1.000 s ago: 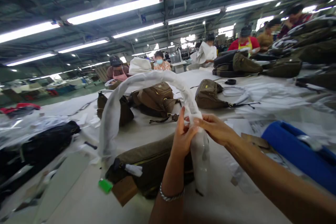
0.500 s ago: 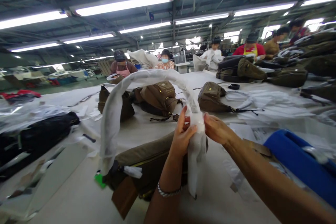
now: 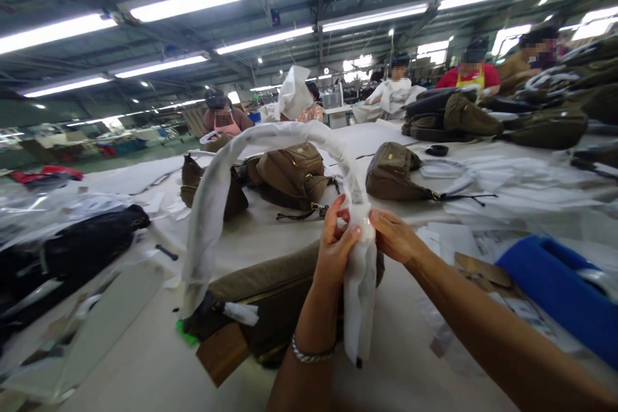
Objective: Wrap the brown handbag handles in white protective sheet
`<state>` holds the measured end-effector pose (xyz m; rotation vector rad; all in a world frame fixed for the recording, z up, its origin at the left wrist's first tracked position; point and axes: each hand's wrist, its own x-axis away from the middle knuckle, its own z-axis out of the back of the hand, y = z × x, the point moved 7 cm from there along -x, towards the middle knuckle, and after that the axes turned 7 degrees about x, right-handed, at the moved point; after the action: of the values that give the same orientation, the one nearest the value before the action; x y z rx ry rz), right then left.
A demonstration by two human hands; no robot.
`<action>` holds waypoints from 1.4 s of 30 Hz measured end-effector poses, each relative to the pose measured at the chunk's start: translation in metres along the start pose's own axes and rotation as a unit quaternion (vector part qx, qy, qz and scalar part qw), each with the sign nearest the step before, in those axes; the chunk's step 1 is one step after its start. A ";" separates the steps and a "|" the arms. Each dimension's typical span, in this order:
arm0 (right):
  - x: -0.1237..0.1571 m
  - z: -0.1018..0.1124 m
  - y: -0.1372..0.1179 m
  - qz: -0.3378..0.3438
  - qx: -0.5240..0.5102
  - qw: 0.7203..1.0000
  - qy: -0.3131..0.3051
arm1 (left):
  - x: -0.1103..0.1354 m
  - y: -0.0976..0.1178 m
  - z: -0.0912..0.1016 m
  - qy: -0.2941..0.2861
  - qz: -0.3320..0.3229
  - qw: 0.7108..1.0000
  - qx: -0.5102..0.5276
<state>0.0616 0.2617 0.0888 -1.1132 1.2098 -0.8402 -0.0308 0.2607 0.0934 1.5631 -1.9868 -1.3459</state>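
A bag strap wrapped in white paper [image 3: 232, 149] arches up from an olive-brown bag [image 3: 284, 270] lying on the table. My left hand [image 3: 335, 248] grips the wrapped strap near its right end, thumb in front and fingers behind. From the other side my right hand [image 3: 393, 235] pinches the same spot, where the paper looks shiny. Below both hands the strap's wrapped end hangs down. A brown tag [image 3: 222, 353], a white-wrapped zipper pull [image 3: 241, 313] and a green piece [image 3: 186, 333] show at the bag's left end.
Several brown bags [image 3: 292, 170] stand behind, with more piled at the right [image 3: 463, 116]. A blue roll-shaped holder [image 3: 555, 290] lies at right beside paper sheets [image 3: 463, 177]. Black bags [image 3: 72, 257] lie at left. Several people [image 3: 224, 116] work across the table.
Both hands keep hold of the strap at nearly the same place; the right hand's fingers have shifted slightly. The view has turned a little. A person behind has raised a pale sheet.
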 end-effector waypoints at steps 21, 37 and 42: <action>0.018 0.015 -0.034 0.068 0.305 0.912 0.265 | 0.032 0.020 -0.027 0.101 -0.247 0.842 -0.468; -0.011 0.017 -0.044 0.099 0.464 0.849 0.231 | 0.127 0.156 0.101 0.207 -0.113 0.755 -0.612; 0.035 0.018 -0.041 0.083 0.475 0.827 0.291 | 0.132 0.155 0.082 0.327 -0.088 0.694 -0.635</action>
<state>0.0882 0.2213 0.1185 0.0873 1.0982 -1.4754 -0.2323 0.1834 0.1310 1.1486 -0.2025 -1.3671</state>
